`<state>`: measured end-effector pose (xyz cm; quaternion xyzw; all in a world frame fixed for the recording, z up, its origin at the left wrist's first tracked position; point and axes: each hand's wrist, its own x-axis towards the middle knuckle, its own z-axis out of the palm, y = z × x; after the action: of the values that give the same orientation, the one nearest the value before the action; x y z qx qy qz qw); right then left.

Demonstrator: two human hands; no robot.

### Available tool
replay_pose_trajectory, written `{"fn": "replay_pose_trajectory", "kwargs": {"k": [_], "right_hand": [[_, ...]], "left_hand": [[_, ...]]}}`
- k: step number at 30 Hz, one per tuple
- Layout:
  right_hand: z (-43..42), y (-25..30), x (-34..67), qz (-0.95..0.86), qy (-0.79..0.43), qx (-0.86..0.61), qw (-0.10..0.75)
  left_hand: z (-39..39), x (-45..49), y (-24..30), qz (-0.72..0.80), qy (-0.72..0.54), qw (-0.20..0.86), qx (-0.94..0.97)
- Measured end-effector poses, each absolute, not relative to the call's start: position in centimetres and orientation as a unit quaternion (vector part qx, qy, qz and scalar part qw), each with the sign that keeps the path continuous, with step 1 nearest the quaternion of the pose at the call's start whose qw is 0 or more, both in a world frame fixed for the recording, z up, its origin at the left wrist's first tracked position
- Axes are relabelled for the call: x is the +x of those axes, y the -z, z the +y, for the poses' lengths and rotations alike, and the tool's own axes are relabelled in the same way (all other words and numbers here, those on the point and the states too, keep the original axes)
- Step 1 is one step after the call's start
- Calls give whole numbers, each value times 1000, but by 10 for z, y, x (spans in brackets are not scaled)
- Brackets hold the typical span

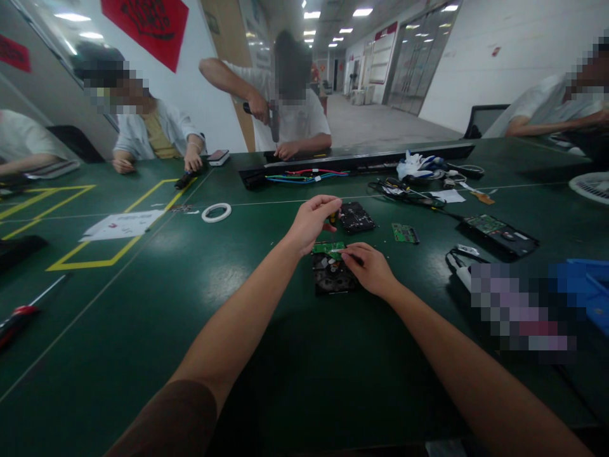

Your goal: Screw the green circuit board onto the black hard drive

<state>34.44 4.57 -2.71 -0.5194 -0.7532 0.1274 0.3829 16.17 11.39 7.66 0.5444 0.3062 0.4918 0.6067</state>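
In front of me on the green table lies a black hard drive, with a green circuit board at its far end. Over that board my left hand is closed on a small screwdriver with a yellow and black handle, mostly covered by the fingers. My right hand pinches the right edge of the circuit board; its fingertips are partly hidden. A second black drive sits just beyond my hands. To its right is a loose green circuit board.
Several people work around the table. A long black bar with coloured wires crosses the far side. Cables, gloves and an opened black device are at right. A tape roll, papers and a red-handled screwdriver lie left.
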Motion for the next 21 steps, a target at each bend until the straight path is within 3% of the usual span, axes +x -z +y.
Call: {"fn": "replay_pose_trajectory", "kwargs": {"k": [14,21], "right_hand": [[46,28,345,-760,-119,-515,378],[46,28,346,-763,-121,-513,374]], "left_hand": [[112,162,-80,294,-489,663,485],[113,160,-81,312,-498,639,497]]}}
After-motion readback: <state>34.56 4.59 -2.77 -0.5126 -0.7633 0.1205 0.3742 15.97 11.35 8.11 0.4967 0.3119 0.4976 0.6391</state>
